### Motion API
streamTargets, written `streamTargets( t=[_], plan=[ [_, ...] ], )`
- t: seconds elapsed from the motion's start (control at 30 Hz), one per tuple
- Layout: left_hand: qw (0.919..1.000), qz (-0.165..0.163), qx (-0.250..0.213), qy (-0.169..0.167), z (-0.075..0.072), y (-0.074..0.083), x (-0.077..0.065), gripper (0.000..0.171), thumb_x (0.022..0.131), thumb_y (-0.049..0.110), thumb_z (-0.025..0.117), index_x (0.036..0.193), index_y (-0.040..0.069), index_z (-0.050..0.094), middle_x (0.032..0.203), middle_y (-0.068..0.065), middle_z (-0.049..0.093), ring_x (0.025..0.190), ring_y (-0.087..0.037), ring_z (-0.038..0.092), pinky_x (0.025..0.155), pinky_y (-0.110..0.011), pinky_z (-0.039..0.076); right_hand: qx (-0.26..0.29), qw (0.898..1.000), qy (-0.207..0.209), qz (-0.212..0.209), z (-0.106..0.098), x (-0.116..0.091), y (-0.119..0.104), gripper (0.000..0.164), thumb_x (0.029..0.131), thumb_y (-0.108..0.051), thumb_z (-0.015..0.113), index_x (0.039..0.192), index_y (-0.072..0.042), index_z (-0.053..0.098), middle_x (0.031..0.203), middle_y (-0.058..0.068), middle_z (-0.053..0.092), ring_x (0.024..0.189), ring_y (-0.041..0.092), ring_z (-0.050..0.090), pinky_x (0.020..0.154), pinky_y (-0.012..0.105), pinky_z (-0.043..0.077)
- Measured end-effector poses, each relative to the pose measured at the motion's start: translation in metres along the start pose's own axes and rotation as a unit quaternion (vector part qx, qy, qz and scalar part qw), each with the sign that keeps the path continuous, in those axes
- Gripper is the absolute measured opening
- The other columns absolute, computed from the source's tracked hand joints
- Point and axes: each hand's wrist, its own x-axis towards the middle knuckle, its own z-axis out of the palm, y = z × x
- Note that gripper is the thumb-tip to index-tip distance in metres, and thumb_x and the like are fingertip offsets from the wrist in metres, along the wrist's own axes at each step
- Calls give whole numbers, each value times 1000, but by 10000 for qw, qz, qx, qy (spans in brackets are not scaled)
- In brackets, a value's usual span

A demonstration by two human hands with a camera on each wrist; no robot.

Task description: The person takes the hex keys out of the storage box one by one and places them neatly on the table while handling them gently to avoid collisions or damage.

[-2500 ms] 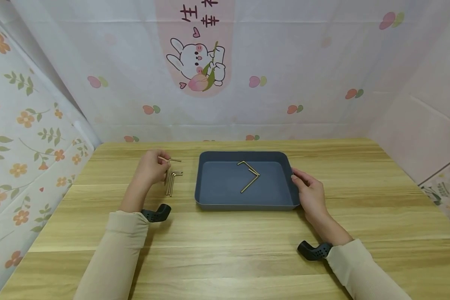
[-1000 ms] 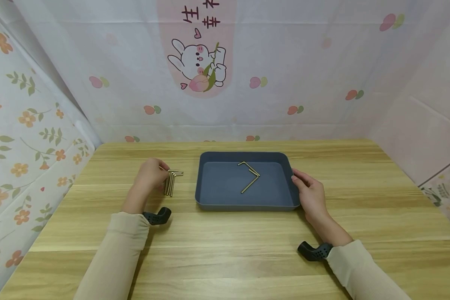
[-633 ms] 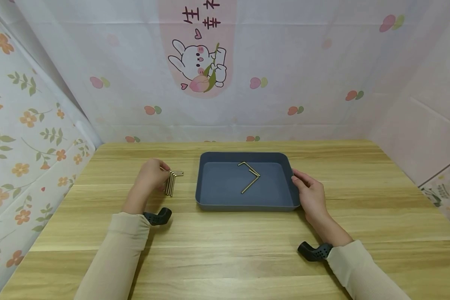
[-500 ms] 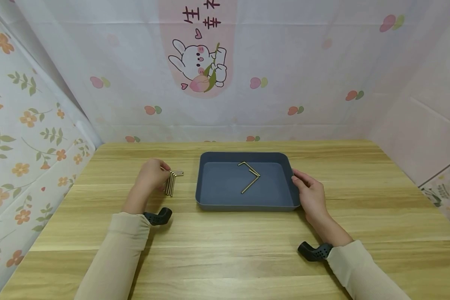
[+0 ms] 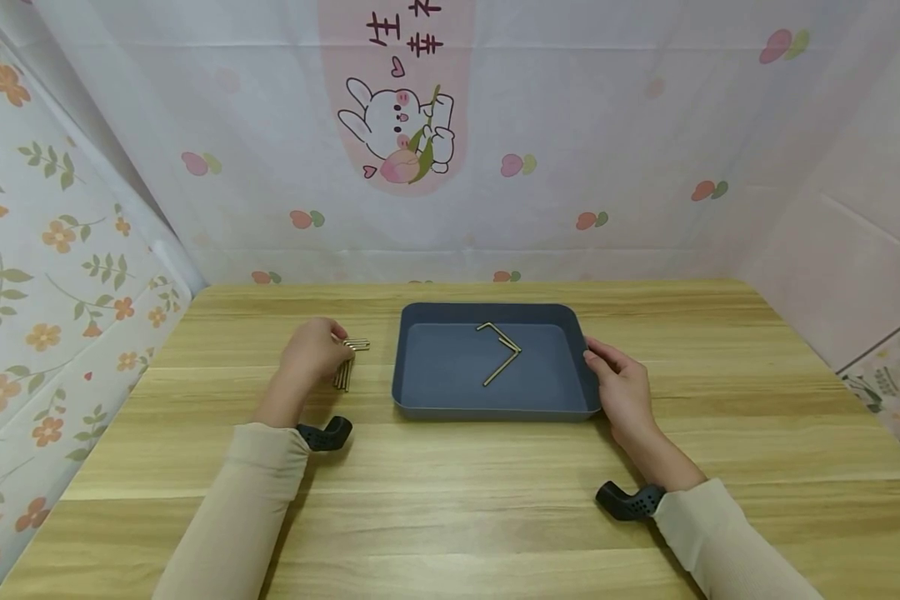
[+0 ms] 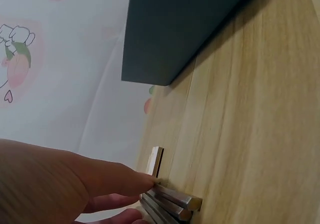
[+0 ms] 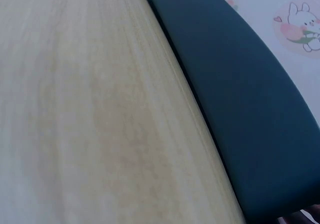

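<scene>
Several brass-coloured L-shaped hex keys point(image 5: 360, 344) lie side by side on the wooden table, left of the tray. My left hand point(image 5: 311, 354) is over them and pinches the bundle near the bends; in the left wrist view the thumb point(image 6: 127, 180) presses on the keys point(image 6: 175, 204). The hand hides part of the keys. On the right, my right hand point(image 5: 624, 390) holds the right wall of the blue-grey rectangular tray point(image 5: 442, 367), thumb at the rim. Two more hex keys point(image 5: 499, 369) lie inside the tray, their ends meeting.
A black wrist mount point(image 5: 328, 434) sits on the left wrist and another black mount point(image 5: 630, 502) on the right. A patterned cloth point(image 5: 540, 233) hangs behind the table point(image 5: 465, 500). In the right wrist view, the tray's outer wall point(image 7: 230, 94) rises beside the tabletop.
My left hand came down with a hex key and laid it beside the others. Since then it has shifted slightly right over the bundle. The right hand and tray have stayed put.
</scene>
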Motion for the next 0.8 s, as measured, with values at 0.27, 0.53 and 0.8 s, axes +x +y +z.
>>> streamTargets(
  t=[0.27, 0.53, 0.8],
  plan=[
    [9996, -8, 247, 105, 3, 2, -1, 35, 91, 16, 60, 122, -1, 64, 108, -19, 70, 76, -25, 62, 61, -31, 46, -16, 10000, 7, 16, -1, 0, -1, 46, 108, -28, 49, 151, -13, 48, 158, 7, 46, 147, 18, 39, 115, 25, 37],
    [9991, -139, 398, 20, 1, 9, -5, 41, 94, 23, 61, 127, 0, 62, 123, -21, 68, 90, -29, 64, 69, -38, 51, 27, 10000, -19, 82, -1, -1, -1, 46, 108, -29, 49, 152, -14, 47, 159, 6, 45, 147, 18, 39, 113, 22, 38],
    [9983, 156, 537, 171, -4, 32, -17, 43, 100, 30, 57, 133, 2, 60, 129, -20, 66, 98, -33, 66, 76, -42, 54, 22, 10000, 25, 51, 0, -2, -2, 46, 108, -28, 49, 151, -13, 49, 157, 7, 46, 147, 18, 40, 115, 25, 38]
  ],
)
